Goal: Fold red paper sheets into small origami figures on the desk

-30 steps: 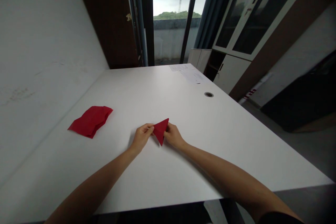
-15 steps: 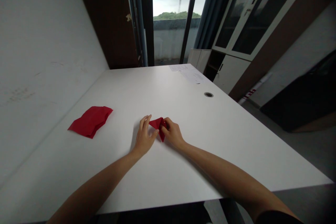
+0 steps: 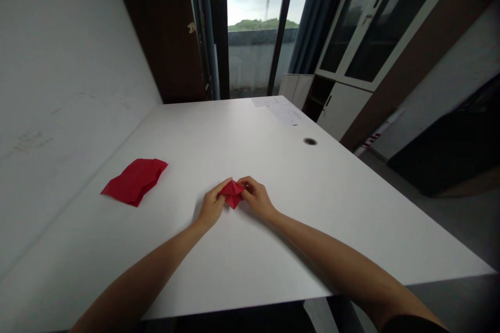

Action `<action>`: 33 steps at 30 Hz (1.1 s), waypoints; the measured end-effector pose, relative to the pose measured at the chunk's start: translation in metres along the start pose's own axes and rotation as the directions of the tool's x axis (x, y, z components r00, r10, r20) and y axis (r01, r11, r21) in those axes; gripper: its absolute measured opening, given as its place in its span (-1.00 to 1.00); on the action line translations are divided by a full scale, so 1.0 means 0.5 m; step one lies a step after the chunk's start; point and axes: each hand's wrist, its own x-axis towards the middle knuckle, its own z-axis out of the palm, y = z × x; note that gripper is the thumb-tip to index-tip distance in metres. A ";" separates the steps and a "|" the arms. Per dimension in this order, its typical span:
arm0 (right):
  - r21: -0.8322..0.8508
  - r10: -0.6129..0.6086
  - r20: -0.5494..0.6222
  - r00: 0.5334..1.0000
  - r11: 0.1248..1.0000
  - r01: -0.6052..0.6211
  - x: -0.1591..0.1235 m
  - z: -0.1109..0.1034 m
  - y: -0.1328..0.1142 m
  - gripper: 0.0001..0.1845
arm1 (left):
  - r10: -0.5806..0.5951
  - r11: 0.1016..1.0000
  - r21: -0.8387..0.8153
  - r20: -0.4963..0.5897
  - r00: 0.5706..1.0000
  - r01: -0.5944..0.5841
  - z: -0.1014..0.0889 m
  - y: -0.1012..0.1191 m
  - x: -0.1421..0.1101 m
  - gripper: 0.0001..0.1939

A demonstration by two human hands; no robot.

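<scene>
A small folded piece of red paper (image 3: 233,193) lies on the white table (image 3: 250,250), held between both my hands. My left hand (image 3: 213,205) pinches its left side with fingers closed on it. My right hand (image 3: 254,199) grips its right side, fingers curled over the paper. Most of the piece is hidden by my fingers. A stack of flat red paper sheets (image 3: 135,180) lies on the table well to the left, apart from both hands.
A white wall runs along the table's left side. A round cable hole (image 3: 310,141) sits at the table's right, and white papers (image 3: 278,106) lie at the far end. A cabinet (image 3: 347,83) stands beyond the right edge.
The red piece was a larger triangle held up between my hands; it is now folded smaller and more covered by my fingers. My left hand opened briefly, then closed on it again.
</scene>
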 end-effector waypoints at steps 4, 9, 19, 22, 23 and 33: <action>0.207 0.020 0.064 0.998 0.978 -0.033 0.009 -0.009 0.005 -0.77 | -0.140 0.967 -0.211 0.022 0.990 0.142 0.002 -0.007 0.005 -0.61; 0.277 0.037 0.159 0.987 0.958 -0.081 0.011 -0.021 0.005 -0.70 | -0.235 0.912 -0.342 0.016 0.972 0.226 -0.003 -0.008 0.009 -0.61; 0.165 -0.048 0.101 0.994 0.986 0.031 0.016 -0.035 0.005 -0.83 | -0.167 0.938 -0.303 0.025 0.986 0.167 -0.014 -0.021 0.009 -0.84; 0.040 -0.090 0.105 0.990 0.995 0.086 0.013 -0.038 0.010 -0.80 | -0.174 0.940 -0.298 0.007 0.985 0.168 -0.012 -0.010 0.010 -0.78; 0.014 -0.097 0.111 0.989 0.995 0.096 0.013 -0.040 0.011 -0.79 | -0.179 0.938 -0.300 0.004 0.984 0.172 -0.012 -0.006 0.010 -0.77; -0.043 -0.052 0.099 0.994 0.997 0.056 0.012 -0.041 0.006 -0.75 | -0.144 0.965 -0.218 0.012 0.989 0.143 -0.013 -0.014 0.011 -0.77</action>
